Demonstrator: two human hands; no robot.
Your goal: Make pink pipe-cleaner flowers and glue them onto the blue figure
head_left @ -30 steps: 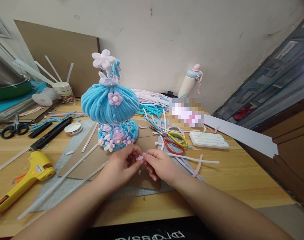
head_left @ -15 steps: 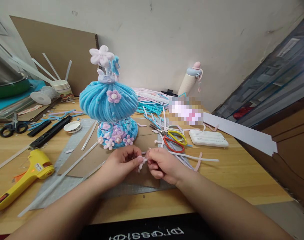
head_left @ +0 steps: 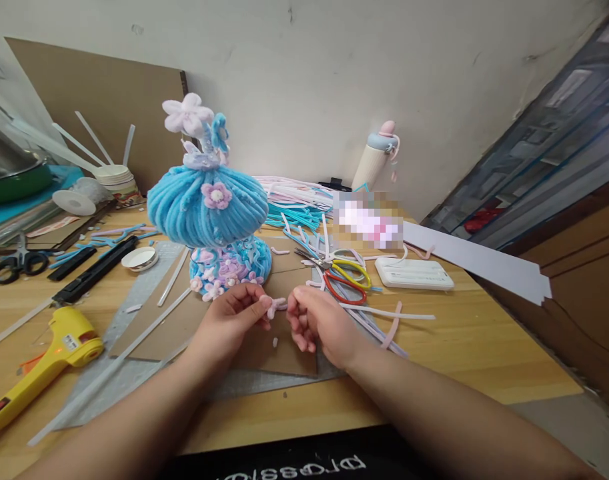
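Note:
My left hand [head_left: 241,313] pinches a small pale pink pipe-cleaner piece [head_left: 275,305], bent into short loops, between thumb and fingertips. Just right of it is my right hand [head_left: 317,327], its fingers loosely curled and apart, with nothing visible in them. Behind my left hand stands a lamp-like ornament [head_left: 208,210] of blue pipe cleaners, with a round ribbed top and pink and white flowers. Its base [head_left: 229,267] is covered in small flowers. Below my hands, a small white scrap [head_left: 275,342] shows over the brown cardboard [head_left: 294,363].
Scissors [head_left: 347,277] with red and yellow handles lie beyond my right hand, near a white power bank [head_left: 414,274]. A yellow glue gun [head_left: 67,347] and black scissors [head_left: 19,261] lie left. Pipe cleaners [head_left: 304,200] and a bottle [head_left: 374,160] are at the back.
My right hand has let go of the pink pipe-cleaner piece and its fingers have loosened. The piece stays in my left hand, now turned more sideways. The view has shifted slightly right.

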